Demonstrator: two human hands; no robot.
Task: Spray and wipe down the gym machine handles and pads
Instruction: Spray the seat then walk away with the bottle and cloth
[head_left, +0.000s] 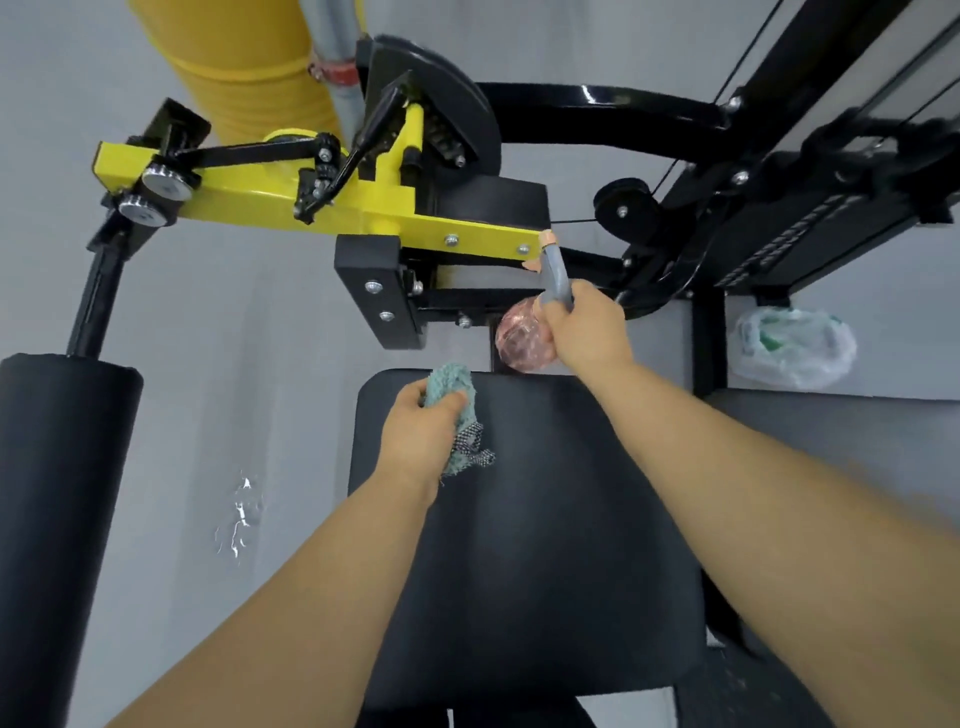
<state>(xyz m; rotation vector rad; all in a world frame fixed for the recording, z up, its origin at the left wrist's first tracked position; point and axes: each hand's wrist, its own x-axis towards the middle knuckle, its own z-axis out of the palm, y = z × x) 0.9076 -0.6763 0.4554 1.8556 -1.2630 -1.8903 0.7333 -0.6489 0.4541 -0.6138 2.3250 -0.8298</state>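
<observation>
A black padded seat (545, 545) of the gym machine fills the middle of the view. My left hand (415, 441) grips a bunched teal cloth (451, 395) and holds it against the seat's far left corner. My right hand (587, 332) holds a spray bottle (524, 338) with a pink clear body and a grey trigger head, just beyond the seat's far edge. A black roller pad (57, 493) stands at the left on a black post.
The yellow lever arm (249, 200) with black linkages crosses above the seat. The black frame and weight stack (810, 218) rise at the right. A white plastic bag (795, 348) lies on the grey floor at the right. Wet splashes (239, 519) mark the floor at the left.
</observation>
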